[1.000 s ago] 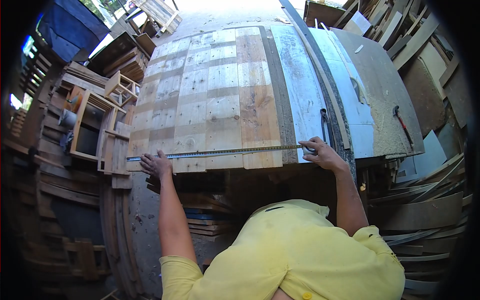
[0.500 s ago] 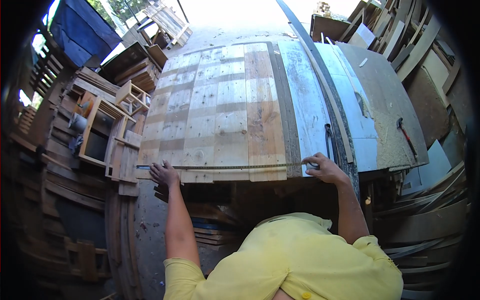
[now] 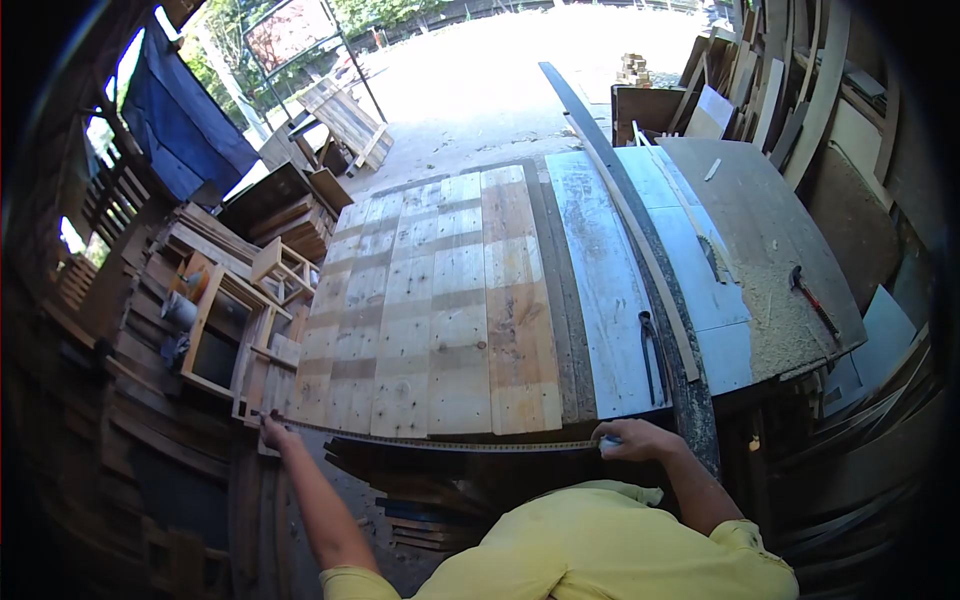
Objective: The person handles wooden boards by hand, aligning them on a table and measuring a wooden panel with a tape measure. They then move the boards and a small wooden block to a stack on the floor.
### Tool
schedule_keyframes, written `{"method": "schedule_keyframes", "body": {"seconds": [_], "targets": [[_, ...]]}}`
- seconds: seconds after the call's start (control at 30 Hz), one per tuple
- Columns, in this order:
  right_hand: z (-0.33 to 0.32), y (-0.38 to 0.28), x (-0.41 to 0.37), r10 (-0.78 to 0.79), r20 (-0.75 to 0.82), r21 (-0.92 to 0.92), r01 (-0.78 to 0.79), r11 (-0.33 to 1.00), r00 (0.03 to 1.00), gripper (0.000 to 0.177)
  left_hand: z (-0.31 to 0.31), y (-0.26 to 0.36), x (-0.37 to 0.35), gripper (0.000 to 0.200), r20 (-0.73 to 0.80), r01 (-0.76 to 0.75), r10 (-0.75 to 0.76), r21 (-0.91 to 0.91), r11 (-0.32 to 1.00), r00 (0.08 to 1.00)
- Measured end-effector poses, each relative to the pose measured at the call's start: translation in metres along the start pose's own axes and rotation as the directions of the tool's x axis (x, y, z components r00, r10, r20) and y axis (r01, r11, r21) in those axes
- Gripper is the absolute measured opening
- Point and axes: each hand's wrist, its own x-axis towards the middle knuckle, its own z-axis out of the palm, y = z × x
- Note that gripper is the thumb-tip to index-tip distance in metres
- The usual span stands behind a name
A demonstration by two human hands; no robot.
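A measuring tape [image 3: 460, 446] stretches between my two hands, just off the near edge of the plank panel [image 3: 405, 300]. My left hand [image 3: 274, 430] is closed at the tape's left end, beside the panel's near left corner. At the right end, my right hand [image 3: 636, 440] grips the tape case [image 3: 609, 442], below the blue-white board [image 3: 600, 290]. The panel is made of several pale planks lying side by side, with a more orange one at its right.
Pincers [image 3: 652, 358] lie on the blue-white board. A long dark beam [image 3: 640, 210] crosses the table. A red-handled hammer [image 3: 815, 305] rests near sawdust [image 3: 780, 320]. Wooden frames [image 3: 215, 330] stand at left, leaning boards [image 3: 820, 90] at right. Stacked wood [image 3: 420, 500] sits below the table.
Both hands and the tape have come off the panel toward my body. My left hand has gone left and down, its spread fingers now closed. The view has tilted up, showing more ground beyond.
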Motion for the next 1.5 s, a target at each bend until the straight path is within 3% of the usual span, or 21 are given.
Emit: {"method": "schedule_keyframes", "body": {"seconds": [0.1,0.17,0.2,0.23,0.27,0.33,0.4,0.5,0.57,0.63,0.7,0.77,0.83,0.9,0.97,1.07,1.23,1.27,1.3,1.33,1.5], "targets": [[0.013,0.003,0.001,-0.012,-0.013,0.029,0.013,0.999,1.0,0.076,0.016,0.0,0.02,0.02,0.089,0.086,-0.079,-0.084,0.993,0.993],[0.011,-0.003,-0.001,-0.024,-0.046,0.022,0.025,0.999,0.999,0.079,0.04,0.016,-0.018,0.018,0.244,0.185,-0.138,-0.181,0.966,0.96],[0.009,-0.002,0.002,-0.02,-0.051,0.022,0.021,1.0,0.999,0.079,0.063,0.031,-0.067,0.016,0.241,0.221,-0.169,-0.209,0.953,0.956],[0.007,-0.001,0.006,-0.037,-0.079,0.055,0.041,0.998,0.996,0.08,0.086,0.063,-0.154,0.016,0.369,0.305,-0.222,-0.183,0.935,0.902],[0.004,-0.001,0.009,-0.054,-0.108,0.085,0.063,0.994,0.993,0.081,0.095,0.043,-0.174,0.016,0.551,0.23,-0.116,-0.142,0.963,0.826],[-0.006,-0.009,0.012,-0.055,-0.185,0.094,0.073,0.993,0.981,0.081,0.121,0.028,-0.284,0.01,0.623,0.272,-0.16,-0.089,0.958,0.766],[-0.013,-0.013,0.019,-0.065,-0.289,0.137,0.108,0.985,0.955,0.083,0.128,0.007,-0.387,0.006,0.757,0.291,-0.213,0.032,0.956,0.618],[-0.027,-0.018,0.023,-0.083,-0.385,0.215,0.177,0.961,0.919,0.086,0.125,-0.038,-0.466,0.005,0.883,0.094,-0.144,0.113,0.989,0.446],[-0.032,-0.009,0.027,-0.104,-0.436,0.22,0.218,0.951,0.894,0.086,0.124,-0.037,-0.482,0.015,0.885,0.07,-0.166,0.15,0.986,0.434],[-0.037,0.002,0.031,-0.129,-0.471,0.226,0.261,0.938,0.872,0.087,0.12,-0.031,-0.475,0.029,0.933,-0.476,-0.34,0.354,0.805,0.119],[-0.042,0.016,0.032,-0.027,-0.493,0.281,0.188,0.941,0.87,0.088,0.114,-0.03,-0.46,0.036,0.928,-0.441,-0.337,0.372,0.817,0.159],[-0.045,0.024,0.033,-0.06,-0.53,0.242,0.219,0.945,0.846,0.086,0.102,-0.038,-0.427,0.031,0.917,-0.426,-0.225,0.356,0.832,0.328],[-0.049,0.029,0.037,0.117,-0.548,0.418,0.151,0.896,0.828,0.082,0.09,-0.038,-0.39,0.025,0.87,-0.337,-0.117,0.306,0.891,0.48],[-0.049,0.043,0.056,0.084,-0.522,0.436,0.181,0.882,0.849,0.077,0.075,-0.017,-0.36,0.021,0.746,-0.23,-0.043,0.259,0.938,0.664],[-0.053,0.039,0.066,0.237,-0.581,0.449,0.063,0.891,0.778,0.072,0.05,-0.006,-0.322,0.023,0.601,-0.238,0.049,0.24,0.941,0.798],[-0.054,0.051,0.093,0.195,-0.585,0.416,0.085,0.905,0.787,0.066,0.002,0.033,-0.292,0.025,0.362,-0.282,0.211,0.155,0.947,0.908],[-0.062,0.075,0.144,0.073,-0.549,0.292,0.109,0.95,0.833,0.059,-0.123,0.051,-0.287,0.02,0.07,-0.265,0.255,0.241,0.934,0.964],[-0.062,0.076,0.153,0.006,-0.602,0.188,0.134,0.973,0.798,0.058,-0.14,0.053,-0.303,0.017,-0.053,-0.175,0.205,0.341,0.923,0.977],[-0.069,0.079,0.161,-0.019,-0.604,0.015,0.035,0.999,0.797,0.057,-0.155,0.055,-0.317,0.015,-0.175,-0.077,0.164,0.421,0.904,0.971],[-0.071,0.08,0.168,-0.074,-0.599,-0.022,0.075,0.997,0.797,0.057,-0.178,0.048,-0.328,0.015,-0.203,-0.066,0.168,0.433,0.899,0.965],[-0.08,0.089,0.195,-0.197,-0.58,-0.183,0.108,0.977,0.79,0.056,-0.315,-0.033,-0.384,0.013,-0.33,0.358,-0.23,0.408,0.84,0.915]]}}
